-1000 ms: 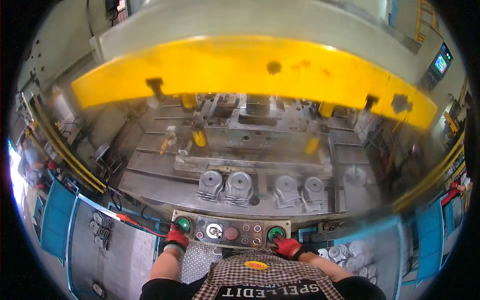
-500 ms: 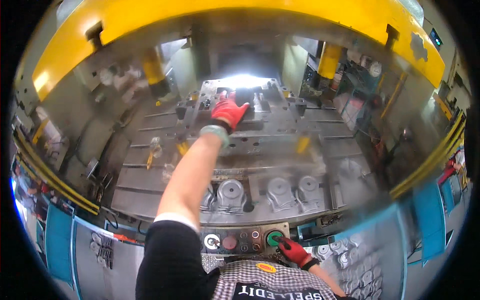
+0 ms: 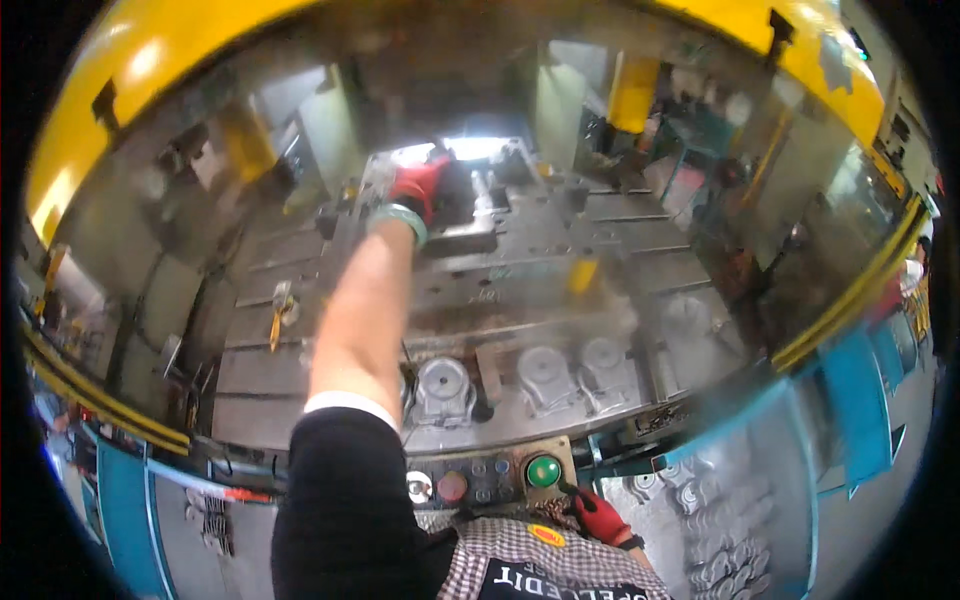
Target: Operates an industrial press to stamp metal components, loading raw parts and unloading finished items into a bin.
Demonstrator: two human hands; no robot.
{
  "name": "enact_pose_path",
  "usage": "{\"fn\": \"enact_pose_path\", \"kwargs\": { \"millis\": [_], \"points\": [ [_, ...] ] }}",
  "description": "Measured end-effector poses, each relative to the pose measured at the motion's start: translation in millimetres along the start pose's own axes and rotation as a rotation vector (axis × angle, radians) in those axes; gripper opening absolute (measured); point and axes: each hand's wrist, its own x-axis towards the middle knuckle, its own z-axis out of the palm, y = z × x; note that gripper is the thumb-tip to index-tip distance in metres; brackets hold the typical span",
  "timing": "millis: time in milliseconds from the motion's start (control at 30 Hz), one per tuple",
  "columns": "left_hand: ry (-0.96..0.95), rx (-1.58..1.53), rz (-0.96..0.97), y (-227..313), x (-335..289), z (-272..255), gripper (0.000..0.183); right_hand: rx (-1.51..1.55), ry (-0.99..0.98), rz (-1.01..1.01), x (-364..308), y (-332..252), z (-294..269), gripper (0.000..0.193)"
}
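My left hand (image 3: 418, 185), in a red glove, reaches far forward over the metal die block (image 3: 500, 258) on the press bed. Motion smears its fingers, so I cannot tell whether it holds anything. Right of that hand, a pale shiny piece (image 3: 482, 195) shows in the dark recess of the die. My right hand (image 3: 603, 518), also in a red glove with dark fingertips, is low by the control panel (image 3: 510, 488). Its fingers are partly stretched out, just below and right of the large green button (image 3: 543, 471), apart from it, and nothing shows in them.
Several round metal parts (image 3: 444, 386) lie along the front of the press bed. More lie in a heap on the tray (image 3: 640, 515) at right. A yellow-handled tool (image 3: 277, 320) lies on the left. The yellow press beam (image 3: 150, 60) arches overhead. Blue guard panels (image 3: 860, 425) flank me.
My right hand has come off the green button, down and to the right. My left hand has moved farther forward over the die. The whole view has shifted a little.
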Motion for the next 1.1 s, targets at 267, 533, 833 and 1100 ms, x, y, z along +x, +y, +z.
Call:
{"fn": "enact_pose_path", "kwargs": {
  "millis": [267, 533, 833, 1100],
  "points": [
    [-0.313, -0.631, 0.179, -102.6, -215.1, -107.6, 0.043, 0.06, -0.276, -0.023, 51.1, 2.0, -2.8, 0.034],
    [0.062, 0.243, -0.09, -203.6, -308.5, -56.0, 0.058, -0.092, -0.321, -0.34, 87.2, -62.7, 14.2, 0.036],
    [0.021, 0.732, 0.051, -250.6, -310.7, -11.2, 0.071, -0.28, -0.337, -0.708, 148.3, -185.7, 89.0, 0.044],
    [0.473, -0.346, -0.245, -268.5, -355.1, -18.8, 0.069, -0.79, -0.312, -0.815, 229.6, -257.9, 162.4, 0.042]
  ]
}}
